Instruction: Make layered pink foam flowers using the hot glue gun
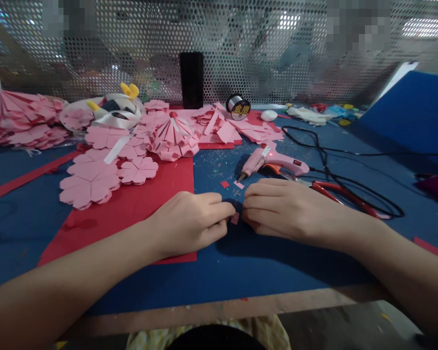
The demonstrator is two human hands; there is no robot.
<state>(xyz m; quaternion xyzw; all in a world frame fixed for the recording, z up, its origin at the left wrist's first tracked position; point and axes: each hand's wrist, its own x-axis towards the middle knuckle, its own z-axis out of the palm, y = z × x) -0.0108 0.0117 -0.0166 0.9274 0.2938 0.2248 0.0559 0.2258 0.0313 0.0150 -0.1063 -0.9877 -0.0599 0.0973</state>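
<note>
Low over the blue tabletop, my left hand [200,219] is closed in a pinch, with a small pink paper piece [235,218] showing at its fingertips. Close by on the right, my right hand [284,208] has its fingers curled together; whatever they hold is hidden. Small scraps lie just beyond the hands, among them a red scrap [225,184] and a pink scrap [239,184]. Behind my right hand rests a pink glue gun [272,159], its nozzle pointing left and a red light showing. Red-handled pliers or scissors [328,191] lie partly under its black cord.
Red sheets [131,209] lie at left under pink paper flowers [91,180] and a folded pink paper ornament [173,138]. A black phone-like slab [191,80], a thread spool [238,107] and a white egg-shaped object [269,115] stand before the perforated metal screen [233,43]. A blue board [412,119] leans at right.
</note>
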